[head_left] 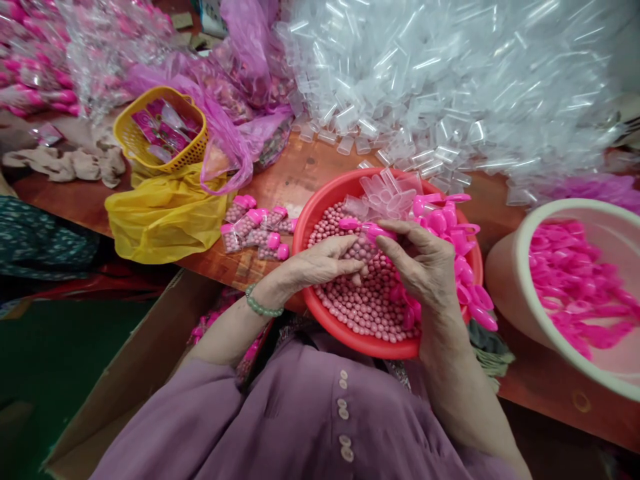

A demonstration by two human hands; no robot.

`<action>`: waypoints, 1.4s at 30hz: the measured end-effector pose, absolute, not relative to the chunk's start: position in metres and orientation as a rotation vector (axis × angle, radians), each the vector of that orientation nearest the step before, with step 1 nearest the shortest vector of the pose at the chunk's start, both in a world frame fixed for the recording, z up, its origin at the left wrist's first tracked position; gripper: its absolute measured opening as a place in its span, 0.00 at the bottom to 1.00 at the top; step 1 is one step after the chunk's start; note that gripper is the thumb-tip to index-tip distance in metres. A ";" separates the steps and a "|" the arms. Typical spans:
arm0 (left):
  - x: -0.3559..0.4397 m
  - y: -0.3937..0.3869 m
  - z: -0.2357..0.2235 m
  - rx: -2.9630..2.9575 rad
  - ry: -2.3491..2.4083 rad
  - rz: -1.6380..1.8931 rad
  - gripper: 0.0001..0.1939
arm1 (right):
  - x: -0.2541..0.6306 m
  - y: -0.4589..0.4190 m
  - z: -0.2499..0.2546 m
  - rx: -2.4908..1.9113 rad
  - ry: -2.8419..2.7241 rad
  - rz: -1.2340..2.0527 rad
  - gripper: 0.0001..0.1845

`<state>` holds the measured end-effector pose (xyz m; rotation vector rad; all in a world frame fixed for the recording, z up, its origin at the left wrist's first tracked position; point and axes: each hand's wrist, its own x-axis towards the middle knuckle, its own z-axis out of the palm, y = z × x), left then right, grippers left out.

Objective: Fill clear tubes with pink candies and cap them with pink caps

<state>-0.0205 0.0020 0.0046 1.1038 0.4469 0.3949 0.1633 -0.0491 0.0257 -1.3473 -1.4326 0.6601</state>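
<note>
Over a red basin [316, 303] of pink beads [365, 313], my left hand [325, 261] is closed around a clear plastic tube [361, 251] filled with beads. My right hand [423, 263] pinches a bright pink spoon-shaped cap [379, 231] at the tube's upper end. Whether the cap is seated on the tube, I cannot tell. Empty clear tubes [387, 193] lie at the basin's far side. A heap of pink caps [450, 227] spills over its right rim. Left of the basin, several filled tubes with pink caps [260, 230] lie on the table.
A large pile of clear tubes [440, 87] covers the table's far side. At right stands a white tub [510, 267] of pink pieces. A yellow basket [200, 143], a yellow bag [167, 217] and purple bags [250, 143] lie at left. Another person's patterned clothing [43, 237] shows at far left.
</note>
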 end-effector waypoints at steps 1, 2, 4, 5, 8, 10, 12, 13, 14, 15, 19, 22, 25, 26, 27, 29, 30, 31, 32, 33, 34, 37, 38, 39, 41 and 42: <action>-0.020 0.002 0.005 1.098 0.444 0.405 0.18 | 0.163 -0.049 0.026 -1.354 -1.421 0.665 0.10; -0.020 0.002 0.005 1.093 0.446 0.415 0.18 | 0.163 -0.050 0.026 -1.358 -1.404 0.674 0.09; -0.021 0.001 0.006 1.084 0.450 0.427 0.18 | 0.163 -0.050 0.027 -1.364 -1.381 0.691 0.09; -0.021 0.001 0.006 1.079 0.451 0.430 0.18 | 0.163 -0.050 0.027 -1.372 -1.378 0.693 0.09; -0.022 -0.001 0.009 1.054 0.457 0.451 0.16 | 0.165 -0.051 0.026 -1.407 -1.385 0.665 0.10; -0.022 -0.003 0.011 1.029 0.474 0.472 0.14 | 0.168 -0.052 0.026 -1.433 -1.391 0.637 0.10; -0.022 -0.003 0.012 1.008 0.494 0.485 0.13 | 0.171 -0.055 0.025 -1.455 -1.399 0.608 0.09; -0.021 -0.003 0.012 1.003 0.503 0.490 0.13 | 0.173 -0.056 0.025 -1.466 -1.401 0.592 0.09; -0.021 -0.003 0.012 1.000 0.515 0.499 0.13 | 0.175 -0.057 0.024 -1.475 -1.401 0.574 0.09; -0.020 -0.003 0.011 0.999 0.525 0.515 0.12 | 0.176 -0.058 0.024 -1.482 -1.396 0.558 0.08; -0.019 -0.003 0.010 0.959 0.503 0.574 0.14 | 0.173 -0.057 0.024 -1.465 -1.317 0.535 0.09; -0.020 -0.004 0.010 0.919 0.475 0.579 0.16 | 0.163 -0.053 0.025 -1.408 -1.229 0.583 0.11; -0.020 -0.004 0.010 0.914 0.471 0.566 0.15 | 0.152 -0.049 0.027 -1.388 -1.177 0.632 0.11; -0.019 -0.004 0.009 0.924 0.471 0.558 0.14 | 0.149 -0.048 0.027 -1.388 -1.174 0.645 0.11; -0.019 -0.004 0.009 0.936 0.474 0.550 0.14 | 0.147 -0.047 0.027 -1.388 -1.175 0.655 0.11; -0.019 -0.005 0.007 0.957 0.484 0.542 0.14 | 0.143 -0.045 0.028 -1.372 -1.180 0.668 0.10; -0.019 -0.005 0.007 0.962 0.486 0.539 0.14 | 0.142 -0.044 0.027 -1.363 -1.183 0.668 0.10; -0.018 -0.005 0.006 0.965 0.489 0.537 0.14 | 0.141 -0.043 0.026 -1.357 -1.189 0.663 0.10; -0.018 -0.005 0.006 0.967 0.492 0.536 0.14 | 0.141 -0.043 0.025 -1.356 -1.197 0.654 0.09; -0.018 -0.006 0.005 0.967 0.493 0.539 0.14 | 0.140 -0.042 0.024 -1.362 -1.209 0.639 0.09; -0.018 -0.006 0.005 0.965 0.492 0.544 0.15 | 0.139 -0.041 0.022 -1.371 -1.222 0.614 0.09; -0.018 -0.007 0.004 0.930 0.467 0.556 0.16 | 0.137 -0.039 0.016 -1.409 -1.258 0.498 0.10; -0.018 -0.007 0.004 0.912 0.452 0.558 0.18 | 0.137 -0.039 0.014 -1.417 -1.273 0.457 0.10; -0.018 -0.007 0.003 0.894 0.442 0.559 0.19 | 0.138 -0.038 0.013 -1.422 -1.290 0.426 0.10; -0.017 -0.006 0.003 0.875 0.446 0.559 0.20 | 0.139 -0.035 0.010 -1.419 -1.323 0.416 0.10; -0.016 -0.006 0.002 0.880 0.460 0.561 0.20 | 0.140 -0.034 0.010 -1.412 -1.336 0.441 0.10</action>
